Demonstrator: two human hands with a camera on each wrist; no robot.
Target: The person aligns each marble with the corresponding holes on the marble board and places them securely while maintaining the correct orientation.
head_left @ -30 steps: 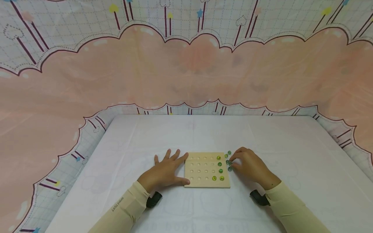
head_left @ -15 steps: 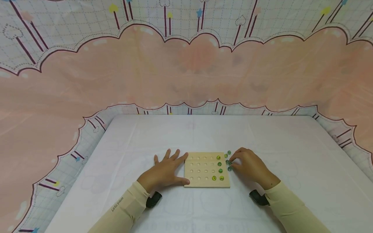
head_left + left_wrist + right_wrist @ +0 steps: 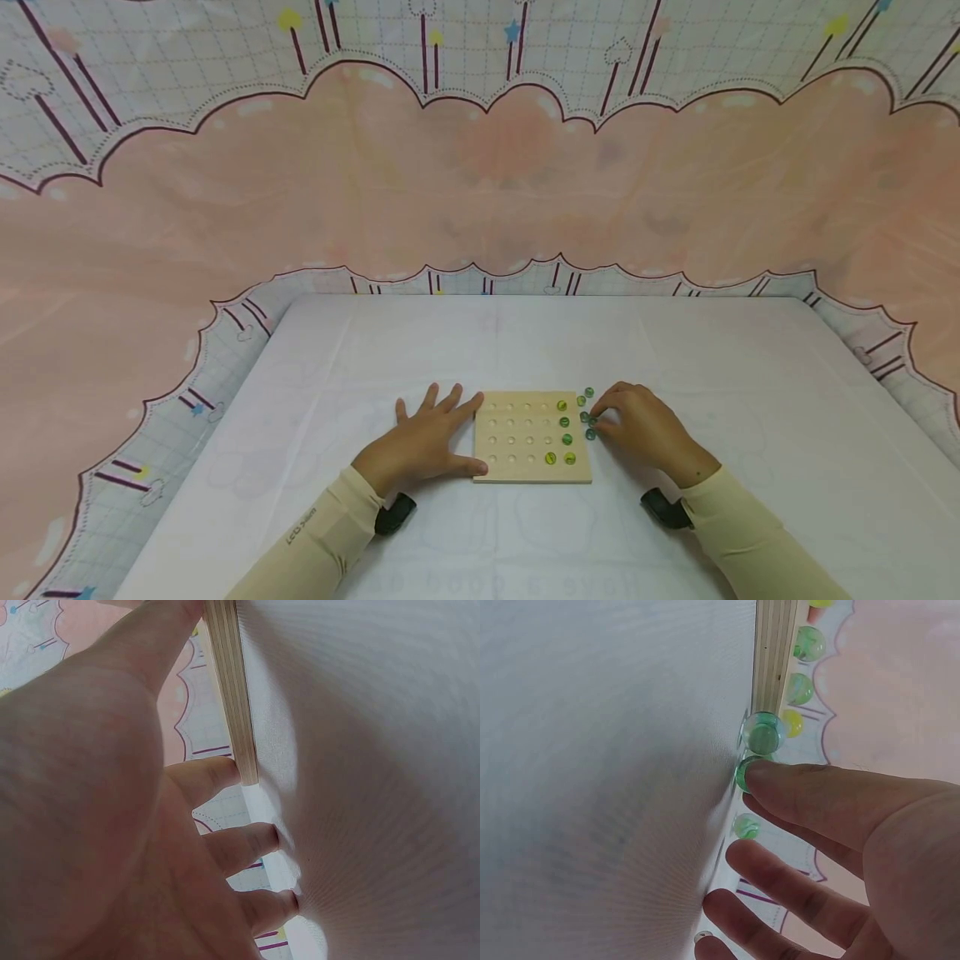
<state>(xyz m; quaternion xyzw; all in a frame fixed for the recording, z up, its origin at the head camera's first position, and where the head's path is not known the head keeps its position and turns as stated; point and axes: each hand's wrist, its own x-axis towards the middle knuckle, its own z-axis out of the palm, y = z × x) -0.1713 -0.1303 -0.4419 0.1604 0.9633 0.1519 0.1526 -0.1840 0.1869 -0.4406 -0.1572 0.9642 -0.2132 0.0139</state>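
A square wooden board with rows of round hollows lies on the white table. Yellow and green glass marbles sit in its right column, and another yellow one is in the front row. My left hand spreads its fingers at the board's left edge, thumb on the near corner and index finger at the far one. Beyond the right edge, my right hand pinches a green marble between thumb and index finger, low at the tabletop. A clear green marble lies right beside it, close to the board's side.
Several more loose marbles lie along the board's right edge. White cloth covers the table. Behind stands a peach and white patterned backdrop. Dark wrist cameras sit under both wrists.
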